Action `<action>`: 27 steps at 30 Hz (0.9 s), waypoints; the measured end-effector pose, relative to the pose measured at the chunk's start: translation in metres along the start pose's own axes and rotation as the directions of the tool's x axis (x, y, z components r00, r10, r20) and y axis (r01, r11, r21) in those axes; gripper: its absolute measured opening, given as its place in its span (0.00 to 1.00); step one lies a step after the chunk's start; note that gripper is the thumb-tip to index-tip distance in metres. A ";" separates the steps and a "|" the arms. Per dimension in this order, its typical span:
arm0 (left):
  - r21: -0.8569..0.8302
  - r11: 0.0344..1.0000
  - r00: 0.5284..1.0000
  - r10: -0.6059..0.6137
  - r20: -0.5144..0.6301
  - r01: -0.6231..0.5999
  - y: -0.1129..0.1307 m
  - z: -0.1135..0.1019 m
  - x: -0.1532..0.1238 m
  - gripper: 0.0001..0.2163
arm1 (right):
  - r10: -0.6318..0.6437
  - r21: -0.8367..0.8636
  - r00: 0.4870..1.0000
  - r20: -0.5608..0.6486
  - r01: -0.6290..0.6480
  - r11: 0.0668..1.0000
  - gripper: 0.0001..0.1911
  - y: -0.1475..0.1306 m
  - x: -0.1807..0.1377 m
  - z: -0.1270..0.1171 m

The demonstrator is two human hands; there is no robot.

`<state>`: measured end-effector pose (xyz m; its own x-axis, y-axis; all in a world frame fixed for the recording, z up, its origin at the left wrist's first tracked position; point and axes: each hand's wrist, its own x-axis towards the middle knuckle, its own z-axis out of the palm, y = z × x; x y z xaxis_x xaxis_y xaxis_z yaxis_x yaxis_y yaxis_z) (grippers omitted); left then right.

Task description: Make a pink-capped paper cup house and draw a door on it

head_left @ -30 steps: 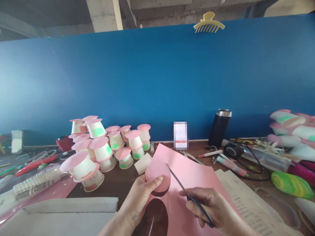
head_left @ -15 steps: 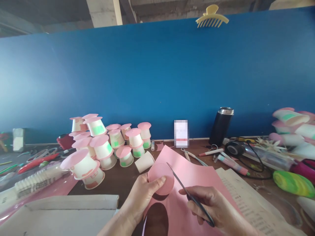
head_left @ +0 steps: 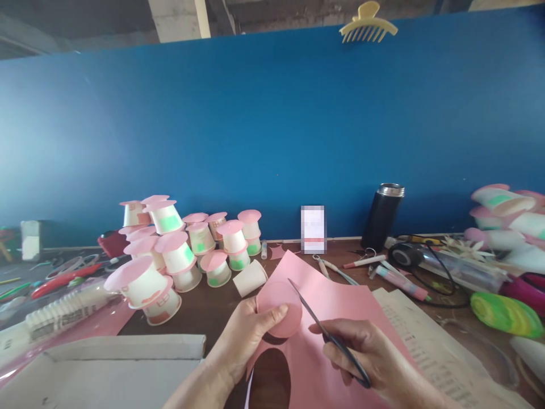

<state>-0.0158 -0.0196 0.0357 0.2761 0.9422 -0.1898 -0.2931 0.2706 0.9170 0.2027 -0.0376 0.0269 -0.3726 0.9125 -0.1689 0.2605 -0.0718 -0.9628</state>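
My left hand (head_left: 247, 329) pinches a pink paper disc (head_left: 279, 292), with the thumb on top and the fingers hidden underneath. The disc lies over a larger pink paper sheet (head_left: 336, 301), and I cannot tell whether the two are still joined at the upper edge. Below the disc, a round hole in the sheet shows the dark table. Wrapped around the handles of dark scissors (head_left: 313, 312) is my right hand (head_left: 361, 352). The scissors' blades look closed and point up and left, their tip at the disc's right edge.
Paper cups with pink paper tops (head_left: 172, 244) stand stacked at the left. A plain cup (head_left: 250, 278) lies on its side. A white box (head_left: 128, 346) sits front left. Back right are a black bottle (head_left: 383, 218), pens, a cable and a printed sheet (head_left: 413, 329).
The view has tilted very slightly. Both hands keep nearly the same grip and place, and the scissors' tip remains at the disc's edge.
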 end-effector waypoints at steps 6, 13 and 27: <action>-0.031 1.000 1.000 -0.005 0.016 0.005 0.001 0.000 -0.001 0.21 | 0.006 0.020 1.000 -0.013 -0.005 1.000 0.35 -0.003 0.001 0.002; -0.012 1.000 1.000 -0.002 0.018 0.002 0.001 -0.002 0.000 0.20 | -0.015 0.014 1.000 -0.003 0.015 1.000 0.35 -0.004 -0.002 0.000; -0.014 1.000 1.000 0.000 0.007 0.000 0.002 -0.002 -0.001 0.17 | -0.012 0.027 1.000 -0.005 0.012 1.000 0.36 0.001 0.000 0.000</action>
<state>-0.0183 -0.0196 0.0376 0.2826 0.9407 -0.1875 -0.3055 0.2735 0.9121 0.2031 -0.0376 0.0259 -0.3711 0.9154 -0.1563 0.2317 -0.0717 -0.9702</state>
